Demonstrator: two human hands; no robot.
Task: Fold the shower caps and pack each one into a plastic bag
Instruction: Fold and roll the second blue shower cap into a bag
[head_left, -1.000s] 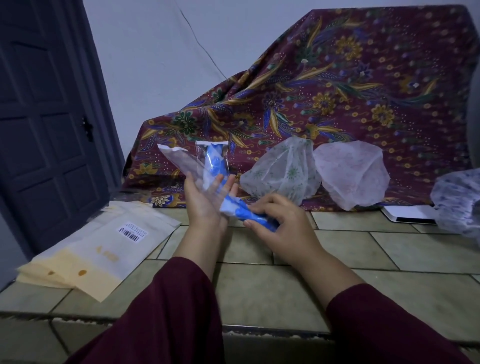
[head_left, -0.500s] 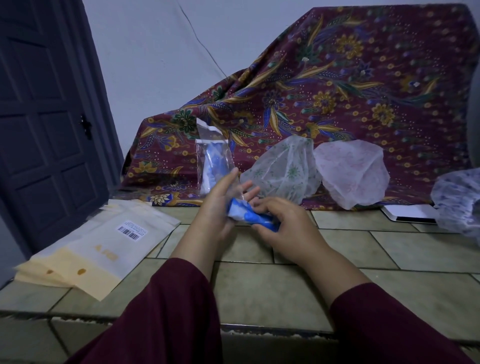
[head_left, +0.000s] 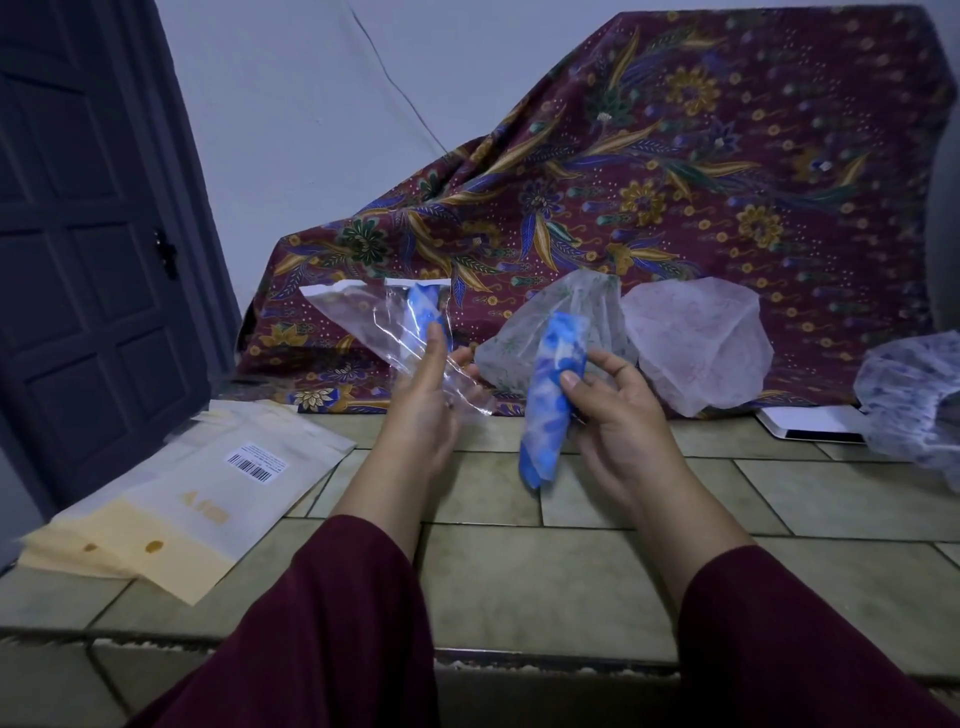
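Both forearms were covered by long, loose sleeves of dark maroon cloth, plain and unpatterned. The left sleeve (head_left: 332, 613) and right sleeve (head_left: 795, 644) each ended short of the wrist. Left hand (head_left: 421, 400) and right hand (head_left: 618, 415) were bare, ungloved.

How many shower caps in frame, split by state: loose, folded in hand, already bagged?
Loose, unfolded: 3 (green-print cap, pink cap, purple-print cap)
Folded blue cap, gripped in right hand: 1
Bagged blue cap, standing against the cloth: 1
Total: 5
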